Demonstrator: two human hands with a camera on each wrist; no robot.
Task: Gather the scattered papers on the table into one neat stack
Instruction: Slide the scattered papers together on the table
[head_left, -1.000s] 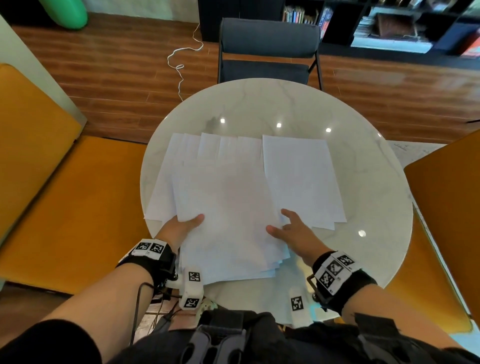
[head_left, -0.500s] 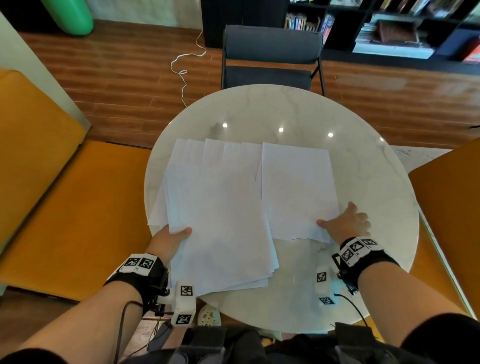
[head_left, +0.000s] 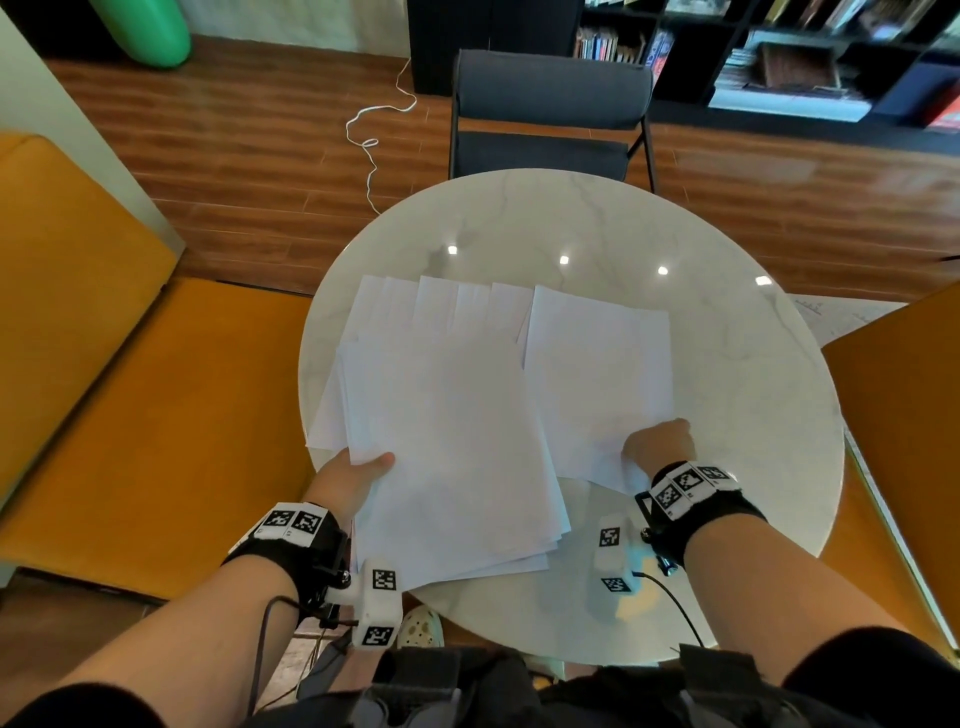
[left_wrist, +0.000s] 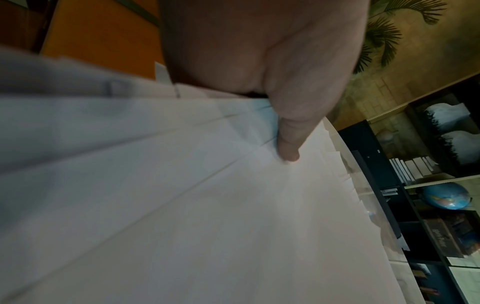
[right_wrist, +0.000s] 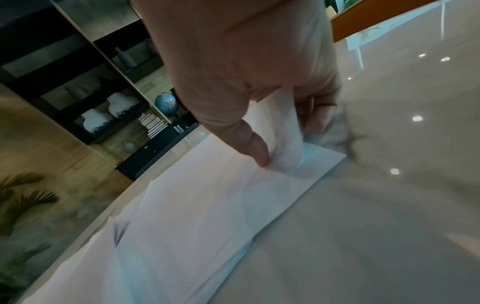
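A: Where's the loose white paper stack (head_left: 447, 467)?
B: L side of round white marble bench (head_left: 727, 364), left hand (head_left: 348, 480) gripping near edge, thumb on top.
A: R hand?
B: Right hand (head_left: 662, 447) fingers (right_wrist: 255, 148) pinching corner of separate white sheets (head_left: 597, 384).

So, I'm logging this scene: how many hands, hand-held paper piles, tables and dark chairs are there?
Hands: 2, left hand, right hand
Held piles: 2, left pile, right pile
Table: 1
Chair: 1
Total: 6
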